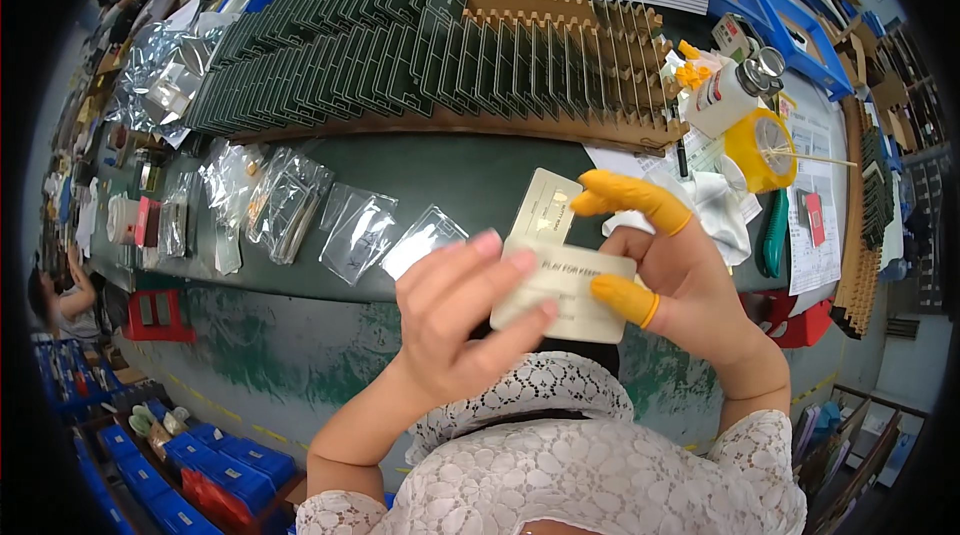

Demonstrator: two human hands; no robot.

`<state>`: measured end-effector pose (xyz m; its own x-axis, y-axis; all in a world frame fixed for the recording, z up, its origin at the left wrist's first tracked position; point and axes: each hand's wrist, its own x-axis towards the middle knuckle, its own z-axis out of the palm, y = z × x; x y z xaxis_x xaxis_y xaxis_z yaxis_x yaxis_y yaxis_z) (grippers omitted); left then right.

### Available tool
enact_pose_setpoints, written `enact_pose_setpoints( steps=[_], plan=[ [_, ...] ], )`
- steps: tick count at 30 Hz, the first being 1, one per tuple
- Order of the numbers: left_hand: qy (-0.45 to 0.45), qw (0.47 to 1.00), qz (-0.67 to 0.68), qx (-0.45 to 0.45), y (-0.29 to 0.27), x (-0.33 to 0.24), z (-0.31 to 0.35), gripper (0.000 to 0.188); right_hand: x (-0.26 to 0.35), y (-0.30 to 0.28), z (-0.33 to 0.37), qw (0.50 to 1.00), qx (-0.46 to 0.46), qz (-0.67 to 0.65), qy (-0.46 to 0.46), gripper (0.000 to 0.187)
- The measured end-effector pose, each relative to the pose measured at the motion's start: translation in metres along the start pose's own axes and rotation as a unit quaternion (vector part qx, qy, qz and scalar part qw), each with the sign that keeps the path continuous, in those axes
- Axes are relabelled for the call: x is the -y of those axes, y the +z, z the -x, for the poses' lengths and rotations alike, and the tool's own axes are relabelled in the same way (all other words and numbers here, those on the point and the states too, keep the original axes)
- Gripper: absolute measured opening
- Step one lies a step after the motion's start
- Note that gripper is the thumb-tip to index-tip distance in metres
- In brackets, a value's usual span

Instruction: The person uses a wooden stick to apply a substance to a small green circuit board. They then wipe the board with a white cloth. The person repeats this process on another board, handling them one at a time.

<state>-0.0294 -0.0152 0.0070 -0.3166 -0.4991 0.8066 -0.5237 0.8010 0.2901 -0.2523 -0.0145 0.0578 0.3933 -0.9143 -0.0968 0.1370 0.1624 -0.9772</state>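
Two small cream-coloured cards with rounded corners and dark print are in front of me. The lower card [570, 315] lies crosswise and overlaps the bottom of the upright upper card [545, 203]. The fingertips of my left hand [455, 320], slightly blurred, press on the lower card's left part. My right hand [690, 270] wears yellow finger cots; its thumb pinches the lower card's right side. Its covered forefinger reaches to the upper card's right edge. Clear plastic sleeves [357, 230] lie on the table left of the cards.
Rows of dark green plates [370, 60] stand in a slotted brown rack [560, 135] across the green table. A white bottle [722, 100], a yellow tape roll [760, 150] and white cloth [715, 210] are at the right. Bagged items [288, 205] sit at the left.
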Motion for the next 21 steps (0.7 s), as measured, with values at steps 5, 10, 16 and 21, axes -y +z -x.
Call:
enact_pose_setpoints(
  steps=[5,10,16,21],
  plan=[
    [-0.137,0.991,-0.012,-0.003,-0.007,0.011,0.007,0.056,-0.002,-0.002,-0.001,0.991,-0.09,0.053,-0.081,0.066],
    [-0.192,0.981,-0.014,0.006,-0.017,0.011,0.009,0.057,-0.008,-0.009,-0.004,0.989,-0.104,0.053,-0.095,0.065],
    [-0.193,0.981,-0.012,0.01,-0.017,0.009,0.007,0.053,-0.008,-0.007,-0.004,0.987,-0.116,0.048,-0.099,0.063],
    [-0.397,0.865,0.306,0.011,-0.008,-0.006,0.004,0.042,-0.008,-0.002,-0.002,0.979,-0.157,0.065,-0.114,0.061]
  ],
)
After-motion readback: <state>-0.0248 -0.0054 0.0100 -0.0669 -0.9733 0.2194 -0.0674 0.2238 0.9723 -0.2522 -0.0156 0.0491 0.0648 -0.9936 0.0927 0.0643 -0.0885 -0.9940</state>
